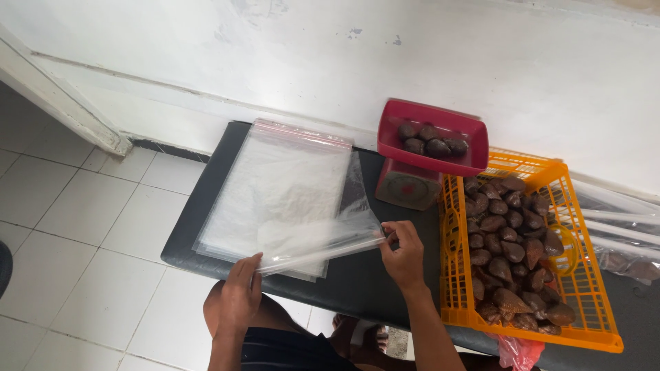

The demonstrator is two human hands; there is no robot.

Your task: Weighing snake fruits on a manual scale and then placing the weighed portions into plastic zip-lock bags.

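My left hand (pixel 240 292) and right hand (pixel 403 253) pinch a clear plastic bag (pixel 323 240) by opposite edges, lifting it off the stack of bags (pixel 275 185) beyond my fingers.

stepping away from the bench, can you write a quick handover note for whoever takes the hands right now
Left hand: pinching the near corner of a clear plastic bag, lifted off the stack of bags.
Right hand: gripping the same bag at its other end, holding it stretched over the black table.
Things: brown scaly fruits fill the orange crate on the right; a few sit in the red scale tray.
Done: one bag separated, some fruit on the scale.
Left: the held bag is empty; the crate is full.
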